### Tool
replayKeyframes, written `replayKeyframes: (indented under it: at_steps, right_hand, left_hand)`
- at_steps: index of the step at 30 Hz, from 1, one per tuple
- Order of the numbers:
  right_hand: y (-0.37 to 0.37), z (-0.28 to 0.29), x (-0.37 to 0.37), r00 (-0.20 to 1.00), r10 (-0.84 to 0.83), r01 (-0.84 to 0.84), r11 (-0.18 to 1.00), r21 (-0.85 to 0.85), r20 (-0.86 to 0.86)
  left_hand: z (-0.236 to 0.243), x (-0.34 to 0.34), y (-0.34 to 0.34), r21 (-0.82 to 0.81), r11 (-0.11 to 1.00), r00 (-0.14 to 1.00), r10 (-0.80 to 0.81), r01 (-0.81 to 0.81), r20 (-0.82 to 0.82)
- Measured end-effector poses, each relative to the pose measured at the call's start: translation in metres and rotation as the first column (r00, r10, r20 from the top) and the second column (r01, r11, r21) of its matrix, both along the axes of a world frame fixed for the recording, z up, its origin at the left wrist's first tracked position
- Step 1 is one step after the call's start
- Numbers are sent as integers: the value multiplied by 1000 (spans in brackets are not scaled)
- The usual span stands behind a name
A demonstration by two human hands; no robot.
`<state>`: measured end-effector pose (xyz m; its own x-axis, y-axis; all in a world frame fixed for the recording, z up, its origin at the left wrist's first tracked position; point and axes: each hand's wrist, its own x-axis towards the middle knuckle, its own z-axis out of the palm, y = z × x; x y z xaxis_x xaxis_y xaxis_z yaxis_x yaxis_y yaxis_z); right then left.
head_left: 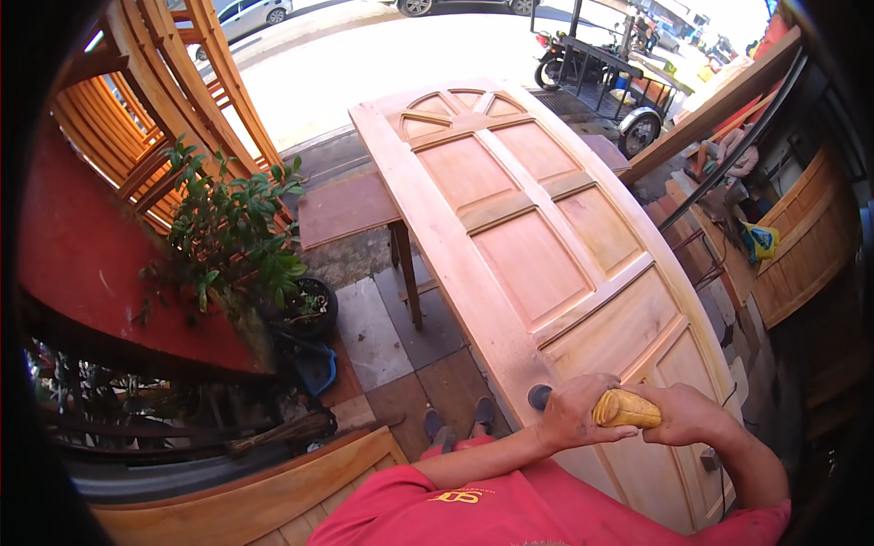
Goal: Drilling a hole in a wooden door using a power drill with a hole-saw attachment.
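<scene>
A pale wooden panelled door [460, 264] lies flat across a support, running away from me. Above its near end, both hands grip a yellow-brown oblong thing [628, 409], rounded at its left end; its kind I cannot make out. My left hand [578, 411] closes on the left end, and my right hand [685, 414] wraps the right end. Next to my left wrist, a dark round-ended thing [539, 397] shows at the door's left edge. Whether the yellow-brown thing touches the door is hidden.
A brown board [350, 209] sticks out under the door's left side, on a wooden leg. Left of it stand a potted plant [314, 305] and a red wall [109, 246]. More wooden panels [255, 482] lean behind and at right. A trailer [619, 77] and another person [724, 150] are farther off.
</scene>
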<state>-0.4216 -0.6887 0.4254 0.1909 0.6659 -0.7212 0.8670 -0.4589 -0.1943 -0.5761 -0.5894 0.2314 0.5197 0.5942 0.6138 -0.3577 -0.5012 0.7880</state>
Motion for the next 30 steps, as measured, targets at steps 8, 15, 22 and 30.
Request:
replayKeyframes:
  at_steps: [8, 15, 22, 30]
  right_hand:
    - [1, 0, 0, 1000, -9, 9, 1000, 25, -6]
    - [5, 5, -4, 999, -45, 45, 998, -45, -2]
    - [3, 1, -3, 993, -92, 93, 996, 12, -74]
    - [5, 0, -8, 979, -150, 160, 985, 69, -137]
  left_hand:
    - [-1, -3, 0, -25, 998, 996, -55, 53, -66]
    - [2, -1, 3, -17, 999, 999, -37, 37, -26]
    - [-6, 5, 3, -15, 1000, 1000, -16, 16, -4]
    - [-5, 4, 3, 7, 1000, 1000, 18, -18, 12]
